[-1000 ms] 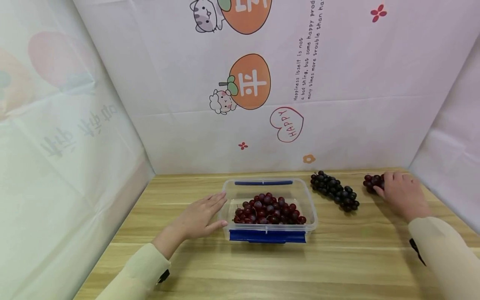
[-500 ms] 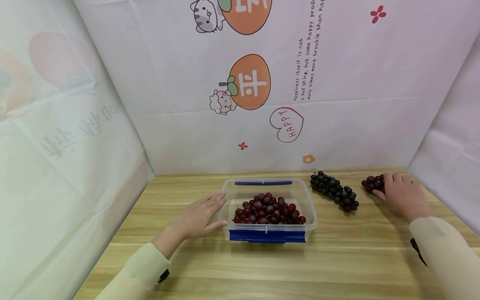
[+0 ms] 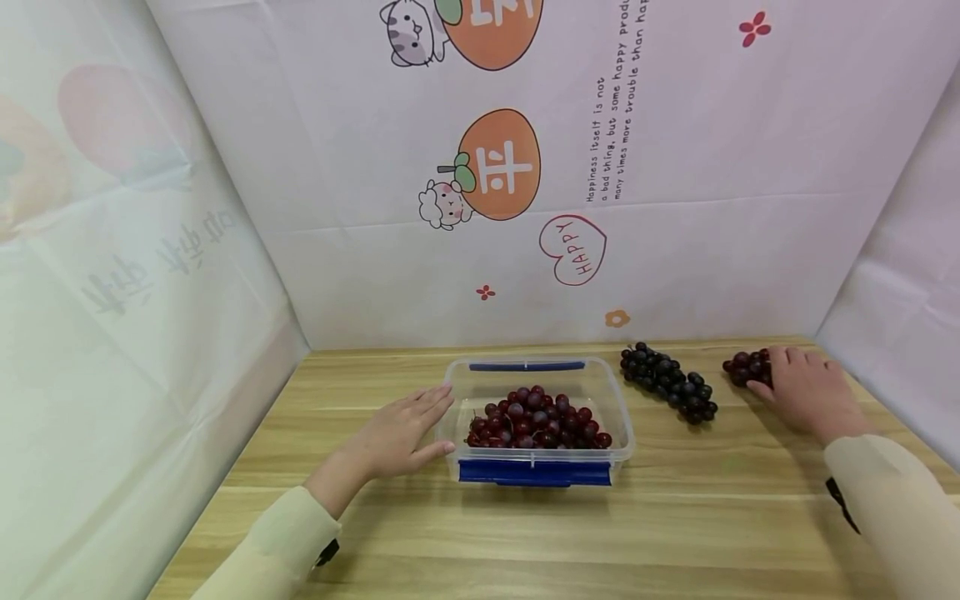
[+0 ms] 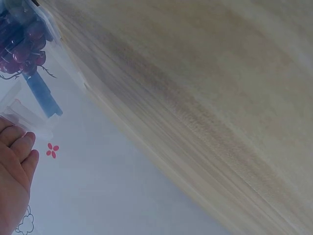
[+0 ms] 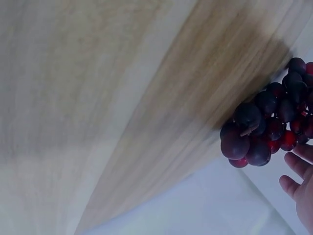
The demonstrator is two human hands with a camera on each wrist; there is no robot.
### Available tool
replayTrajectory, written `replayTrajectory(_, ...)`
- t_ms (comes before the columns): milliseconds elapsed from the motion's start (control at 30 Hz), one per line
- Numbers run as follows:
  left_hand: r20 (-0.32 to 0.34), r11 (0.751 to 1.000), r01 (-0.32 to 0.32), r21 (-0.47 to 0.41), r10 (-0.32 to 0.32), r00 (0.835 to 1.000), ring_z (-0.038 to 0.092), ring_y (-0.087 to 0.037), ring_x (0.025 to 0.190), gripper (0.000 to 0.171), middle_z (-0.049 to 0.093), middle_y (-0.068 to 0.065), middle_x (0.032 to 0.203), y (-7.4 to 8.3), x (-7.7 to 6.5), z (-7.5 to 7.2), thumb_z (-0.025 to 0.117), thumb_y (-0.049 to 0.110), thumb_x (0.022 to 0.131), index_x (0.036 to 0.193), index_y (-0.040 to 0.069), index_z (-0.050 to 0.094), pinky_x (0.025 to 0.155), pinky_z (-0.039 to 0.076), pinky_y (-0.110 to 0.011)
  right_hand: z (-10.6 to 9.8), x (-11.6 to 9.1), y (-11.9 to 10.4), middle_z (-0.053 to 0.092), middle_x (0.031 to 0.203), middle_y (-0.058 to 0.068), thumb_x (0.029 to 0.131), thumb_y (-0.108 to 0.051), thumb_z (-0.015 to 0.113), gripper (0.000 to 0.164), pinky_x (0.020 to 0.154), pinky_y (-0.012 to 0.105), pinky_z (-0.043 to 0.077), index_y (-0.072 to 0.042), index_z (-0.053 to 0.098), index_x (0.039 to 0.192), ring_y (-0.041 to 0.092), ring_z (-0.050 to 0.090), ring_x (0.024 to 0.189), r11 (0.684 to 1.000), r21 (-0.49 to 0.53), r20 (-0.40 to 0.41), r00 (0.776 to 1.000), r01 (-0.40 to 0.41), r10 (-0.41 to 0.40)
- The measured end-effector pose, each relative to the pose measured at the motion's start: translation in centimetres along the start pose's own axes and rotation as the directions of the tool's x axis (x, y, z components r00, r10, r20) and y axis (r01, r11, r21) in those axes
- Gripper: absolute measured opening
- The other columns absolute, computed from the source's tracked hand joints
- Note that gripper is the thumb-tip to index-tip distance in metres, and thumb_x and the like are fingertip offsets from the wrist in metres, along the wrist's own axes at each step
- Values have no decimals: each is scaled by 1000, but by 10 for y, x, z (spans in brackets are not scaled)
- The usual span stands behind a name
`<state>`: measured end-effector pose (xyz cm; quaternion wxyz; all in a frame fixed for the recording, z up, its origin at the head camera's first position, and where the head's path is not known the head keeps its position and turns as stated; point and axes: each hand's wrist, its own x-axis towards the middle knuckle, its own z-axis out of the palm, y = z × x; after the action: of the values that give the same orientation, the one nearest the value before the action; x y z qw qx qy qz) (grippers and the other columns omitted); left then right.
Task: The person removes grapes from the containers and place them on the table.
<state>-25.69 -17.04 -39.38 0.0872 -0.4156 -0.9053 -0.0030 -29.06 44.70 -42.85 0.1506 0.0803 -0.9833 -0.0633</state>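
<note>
In the head view, the left hand (image 3: pixel 390 437) lies against the left wall of a clear plastic box (image 3: pixel 624 417), fingers straight at its side. A bunch of dark red grapes (image 3: pixel 525 421) sits inside this box. At the far right, the right hand (image 3: pixel 813 392) touches a second bunch of red grapes (image 3: pixel 744 368), partly covering it. In the right wrist view, relaxed fingertips of the right hand (image 5: pixel 303 181) are beside the red grapes (image 5: pixel 266 117), not wrapped around them. The left hand (image 4: pixel 14 166) shows at the box corner in the left wrist view.
A bunch of black grapes (image 3: pixel 667 382) lies on the wooden table (image 3: pixel 525 542) between the box and the right hand. White printed sheets (image 3: pixel 360 275) stand as walls behind and at both sides. Blue clips (image 3: pixel 534 472) line the box's front and back.
The right hand has shifted slightly to the right, and the red grapes by it show a little further left. The left hand and the box have stayed still.
</note>
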Motion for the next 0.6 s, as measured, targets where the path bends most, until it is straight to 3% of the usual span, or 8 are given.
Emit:
replayTrajectory(267, -11, 1000, -10, -11, 10, 1000, 28, -31, 141, 74, 28, -18, 155, 0, -1, 0, 35, 56, 101, 150, 0, 33, 114, 27, -46, -7, 2, -1, 52, 107, 39, 97, -46, 54, 67, 75, 66, 43, 17, 42, 118, 57, 50, 96, 1000, 7, 19, 1000, 10, -10)
replayTrajectory(600, -17, 1000, -6, -8, 6, 1000, 28, -30, 141, 74, 27, -16, 156, 1, -1, 0, 34, 56, 101, 150, 0, 34, 114, 28, -45, -14, 5, -1, 51, 109, 37, 98, -49, 52, 65, 72, 67, 40, 13, 42, 117, 54, 49, 99, 999, 34, -14, 1000, -4, 4)
